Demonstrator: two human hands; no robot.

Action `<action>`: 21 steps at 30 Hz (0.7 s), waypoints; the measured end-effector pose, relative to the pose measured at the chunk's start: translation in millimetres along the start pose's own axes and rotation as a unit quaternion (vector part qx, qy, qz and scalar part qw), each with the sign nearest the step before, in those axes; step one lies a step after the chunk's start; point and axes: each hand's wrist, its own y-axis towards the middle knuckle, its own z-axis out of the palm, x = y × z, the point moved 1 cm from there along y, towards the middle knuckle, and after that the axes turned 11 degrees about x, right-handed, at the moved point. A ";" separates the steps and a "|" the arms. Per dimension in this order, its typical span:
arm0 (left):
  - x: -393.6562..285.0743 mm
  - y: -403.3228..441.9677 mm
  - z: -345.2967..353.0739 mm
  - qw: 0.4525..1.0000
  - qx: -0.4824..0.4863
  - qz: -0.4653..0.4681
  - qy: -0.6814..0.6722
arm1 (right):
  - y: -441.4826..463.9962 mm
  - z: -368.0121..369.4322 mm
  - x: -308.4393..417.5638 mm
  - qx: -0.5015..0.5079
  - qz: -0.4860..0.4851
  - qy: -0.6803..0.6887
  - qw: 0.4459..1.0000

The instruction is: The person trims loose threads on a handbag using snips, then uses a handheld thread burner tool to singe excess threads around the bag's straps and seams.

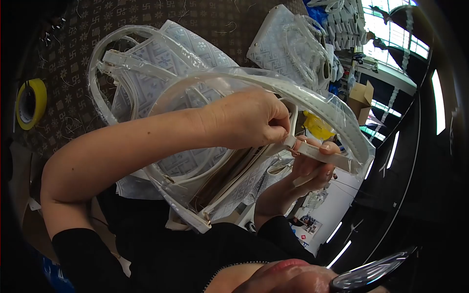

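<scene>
My left hand (249,119) is closed in a pinch on the end of a white bag strap (322,154), beside a small metal fitting (294,145). Beyond it, my right hand (310,168) grips the same strap, fingers bent around it. The strap belongs to a white patterned handbag (244,188) close to my body, tilted, its zipped top open on a brown lining (207,193). Clear plastic wraps the handbag's handle (317,110), which arches over my hands. What the left fingertips pinch is partly hidden.
Another wrapped white handbag (195,44) lies just behind, and a third handbag (293,46) farther off on the dark patterned surface (73,58). A yellow tape roll (31,104) sits at left. A yellow plastic bag (317,126) and cardboard box (360,100) are at right.
</scene>
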 end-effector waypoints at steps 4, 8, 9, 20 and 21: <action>-1.2 -1.0 3.1 0.998 0.002 -0.034 0.045 | -11.7 0.6 -0.1 -0.068 0.008 0.006 0.998; 9.3 -3.1 12.9 0.998 -0.028 -0.033 0.038 | -10.0 -9.8 -3.6 -0.029 -0.004 0.006 1.000; 11.8 -3.8 15.3 0.998 -0.036 -0.046 -0.006 | -8.9 -10.1 -3.2 0.001 -0.002 0.021 1.000; 18.0 -10.7 15.4 0.993 -0.021 -0.083 -0.082 | -6.5 -11.7 0.9 0.031 0.042 0.020 0.998; 18.1 -12.2 15.5 0.992 -0.034 -0.075 -0.093 | -3.4 -12.3 1.4 0.051 0.056 0.035 0.996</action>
